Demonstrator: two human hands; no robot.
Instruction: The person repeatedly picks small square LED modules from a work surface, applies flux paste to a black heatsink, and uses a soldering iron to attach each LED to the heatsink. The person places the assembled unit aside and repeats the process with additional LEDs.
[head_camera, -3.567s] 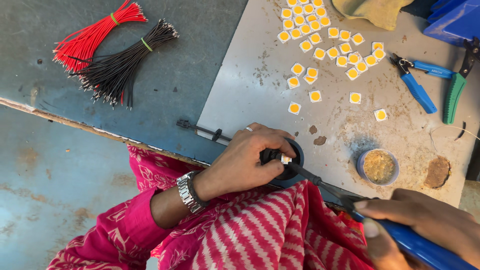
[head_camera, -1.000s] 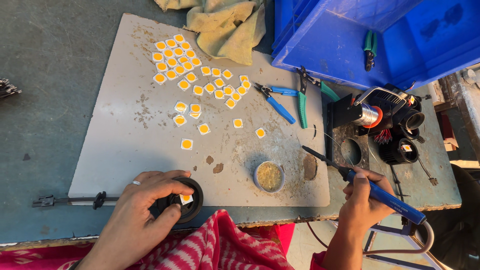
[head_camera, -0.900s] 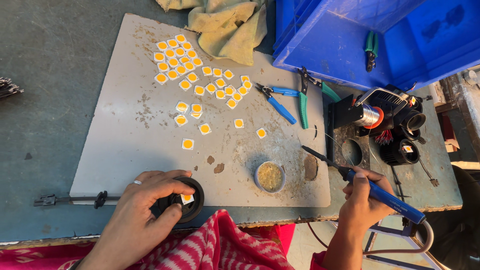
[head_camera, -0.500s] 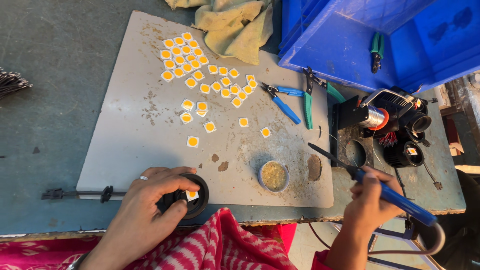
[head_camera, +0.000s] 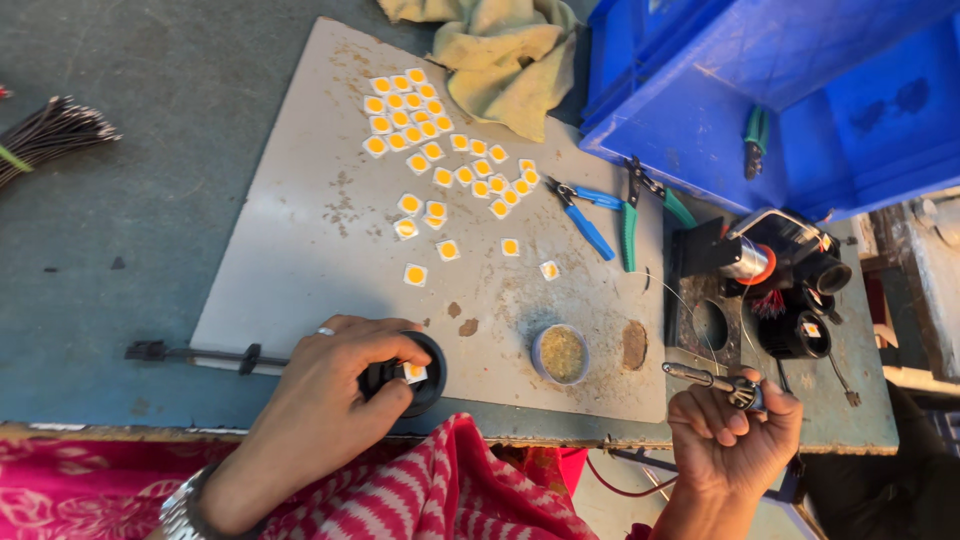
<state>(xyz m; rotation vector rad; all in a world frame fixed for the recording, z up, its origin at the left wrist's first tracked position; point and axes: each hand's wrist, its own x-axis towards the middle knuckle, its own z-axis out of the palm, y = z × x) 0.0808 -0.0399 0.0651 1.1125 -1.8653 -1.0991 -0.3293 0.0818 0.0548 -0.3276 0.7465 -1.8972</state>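
A worn grey-green workbench (head_camera: 150, 200) fills the view, a pale board (head_camera: 320, 230) laid across it, in soft daylight.

left hand (head_camera: 335, 385): plain ring (head_camera: 325, 331) on one finger | left wrist: silver metal watch band (head_camera: 183, 512), near-left corner | right hand (head_camera: 733, 437): bare, nothing worn | clothing: red-and-white striped fabric (head_camera: 440, 495), pink patterned cloth (head_camera: 80, 490) at near-left edge

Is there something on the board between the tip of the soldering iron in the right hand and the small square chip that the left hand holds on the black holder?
Yes. The small round tin sits between the soldering iron and the chip.
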